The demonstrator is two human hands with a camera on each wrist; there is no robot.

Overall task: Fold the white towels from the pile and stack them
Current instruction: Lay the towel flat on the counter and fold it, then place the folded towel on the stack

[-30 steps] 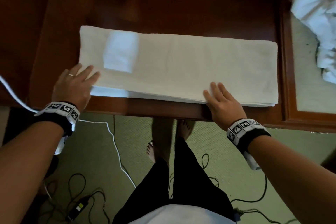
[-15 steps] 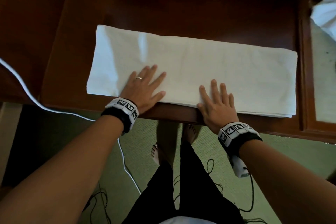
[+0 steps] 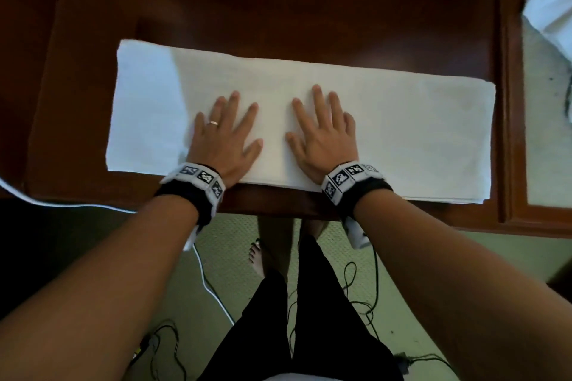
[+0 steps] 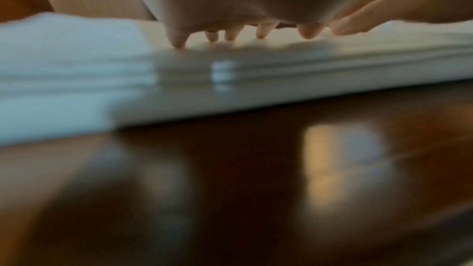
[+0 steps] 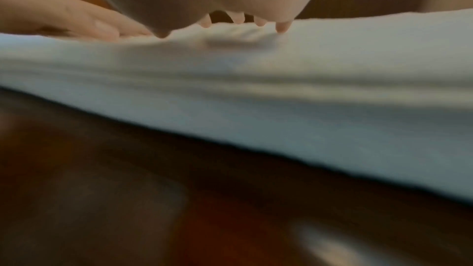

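Smoothing step in hand: towel [image 3: 387,120] lies as a long folded strip across the near part of the dark wooden tabletop [image 3: 278,3], its near edge close to the tabletop's front edge. Left hand [image 3: 227,136] and right hand [image 3: 322,136] both lie flat on the middle of the strip, side by side and a little apart, fingers straight and spread, so each grip is apart and holds nothing, just pressing. Wrist views are blurred but show fingertips [image 4: 179,42] down on the cloth and several stacked layers along its near edge [image 5: 230,80]. Crumpled white pile [image 3: 554,6] sits well apart at the far right, past a raised wooden rim. Judging by this, lengthwise folds are done and the crosswise fold is still to come; next move probably calls for shifting a hand to one short end, pinching all layers together, and carrying it over to the other end with edges matched. No finished stack visible.
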